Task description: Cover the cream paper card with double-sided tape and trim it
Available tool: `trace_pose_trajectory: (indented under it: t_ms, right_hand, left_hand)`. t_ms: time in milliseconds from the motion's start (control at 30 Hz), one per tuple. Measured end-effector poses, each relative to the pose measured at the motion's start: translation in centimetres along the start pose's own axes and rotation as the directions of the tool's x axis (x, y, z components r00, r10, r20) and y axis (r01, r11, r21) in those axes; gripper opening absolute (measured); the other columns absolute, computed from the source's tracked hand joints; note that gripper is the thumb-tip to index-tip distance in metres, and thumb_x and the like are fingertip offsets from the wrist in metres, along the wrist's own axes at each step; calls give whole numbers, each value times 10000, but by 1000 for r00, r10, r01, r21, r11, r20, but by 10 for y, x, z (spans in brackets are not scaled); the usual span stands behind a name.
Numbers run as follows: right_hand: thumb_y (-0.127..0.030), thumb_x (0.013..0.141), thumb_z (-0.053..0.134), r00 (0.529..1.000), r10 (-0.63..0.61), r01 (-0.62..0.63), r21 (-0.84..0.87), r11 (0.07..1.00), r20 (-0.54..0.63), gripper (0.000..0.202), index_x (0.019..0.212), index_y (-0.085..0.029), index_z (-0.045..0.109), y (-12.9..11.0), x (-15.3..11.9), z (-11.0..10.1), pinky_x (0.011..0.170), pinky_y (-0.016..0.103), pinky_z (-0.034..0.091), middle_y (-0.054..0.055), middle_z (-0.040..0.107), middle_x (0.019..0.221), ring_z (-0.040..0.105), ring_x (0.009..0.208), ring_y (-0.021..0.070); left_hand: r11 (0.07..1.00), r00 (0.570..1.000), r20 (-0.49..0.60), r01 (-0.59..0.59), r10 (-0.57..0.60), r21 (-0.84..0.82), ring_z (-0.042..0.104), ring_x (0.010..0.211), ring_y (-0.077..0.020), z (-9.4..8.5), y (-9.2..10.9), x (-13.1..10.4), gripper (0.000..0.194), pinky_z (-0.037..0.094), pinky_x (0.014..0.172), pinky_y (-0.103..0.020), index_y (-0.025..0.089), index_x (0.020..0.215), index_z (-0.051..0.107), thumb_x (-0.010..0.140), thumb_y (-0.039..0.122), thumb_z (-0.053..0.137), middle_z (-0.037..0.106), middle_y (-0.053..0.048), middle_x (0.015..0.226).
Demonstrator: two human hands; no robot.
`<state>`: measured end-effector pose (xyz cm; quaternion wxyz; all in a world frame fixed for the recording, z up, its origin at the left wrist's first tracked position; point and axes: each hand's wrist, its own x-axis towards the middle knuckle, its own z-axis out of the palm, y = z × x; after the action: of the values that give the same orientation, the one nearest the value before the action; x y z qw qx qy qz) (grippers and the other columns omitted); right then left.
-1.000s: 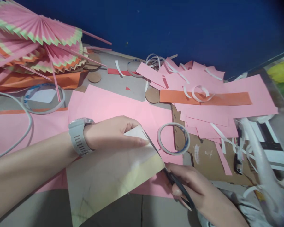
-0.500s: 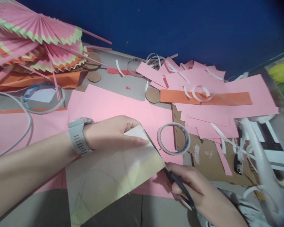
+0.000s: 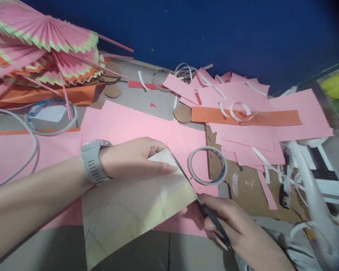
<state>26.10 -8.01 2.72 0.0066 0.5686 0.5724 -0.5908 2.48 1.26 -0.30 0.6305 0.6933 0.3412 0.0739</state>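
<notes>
My left hand [image 3: 138, 160], with a grey watch on its wrist, grips a pale cream sheet of paper [image 3: 130, 218] near its top edge, thumb flat on the upper face. The fingers underneath are hidden. Faint curved pencil-like lines run over the sheet. In my right hand [image 3: 226, 216] are black-handled scissors [image 3: 213, 218], their blades along the paper's right edge. Pink sheets [image 3: 135, 124] lie under both hands. Just beyond the scissors rests a roll of tape [image 3: 191, 169], on the pink paper and cardboard.
Folded pink paper fans [image 3: 48, 34] are piled at the far left. Pink offcuts [image 3: 243, 94], an orange strip [image 3: 279, 117] and white curls lie at the right on cardboard [image 3: 251, 195]. A white glue gun [image 3: 313, 188] stands at the right edge. A blue wall [image 3: 200, 34] bounds the back.
The cream sheet's lower left corner has shifted slightly to the right. Both hands and the scissors stay almost where they were.
</notes>
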Motion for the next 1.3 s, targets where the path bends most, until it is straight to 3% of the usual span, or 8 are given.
trace_pose_trajectory:
  t_ms: [100, 467, 933, 1300]
  right_hand:
    - [-364, 870, 468, 998, -45, 45, -7, 999, -42, 194, 757, -223, 539, 0, 0, 1, 531, 201, 447, -11, 533, 666, 510, 572, 136]
    - [-349, 907, 424, 1000, -7, 6, 14, 1000, 20, 229, 734, -211, 482, 6, 1, 1, 448, 197, 389, -39, 440, 579, 426, 479, 106]
    - [-347, 868, 477, 1000, 10, -10, 87, 996, -8, 178, 809, -203, 564, 5, 1, 5, 444, 190, 413, -24, 489, 629, 463, 490, 102]
    - [-380, 885, 466, 997, 25, -30, 74, 997, 67, 213, 818, -193, 542, 5, 3, 2, 436, 188, 354, -35, 411, 590, 393, 490, 101]
  left_hand:
    - [1000, 1000, 2, 14, -14, 4, 593, 747, -146, 0, 1, 1, 284, 437, 630, -214, 172, 846, 617, 836, 449, 551, 640, 15, 806]
    - [1000, 1000, 18, -26, 25, 16, 546, 725, -129, -1, 1, 0, 249, 403, 634, -208, 166, 806, 591, 867, 394, 514, 600, 25, 774]
    - [1000, 1000, 2, 0, 0, -8, 482, 645, -105, 0, 0, 0, 271, 353, 571, -199, 165, 746, 526, 862, 409, 505, 517, 39, 704]
    - [1000, 1000, -6, -14, 14, 6, 460, 629, -104, -1, -2, 0, 297, 347, 565, -202, 171, 736, 519, 850, 445, 507, 490, 45, 695]
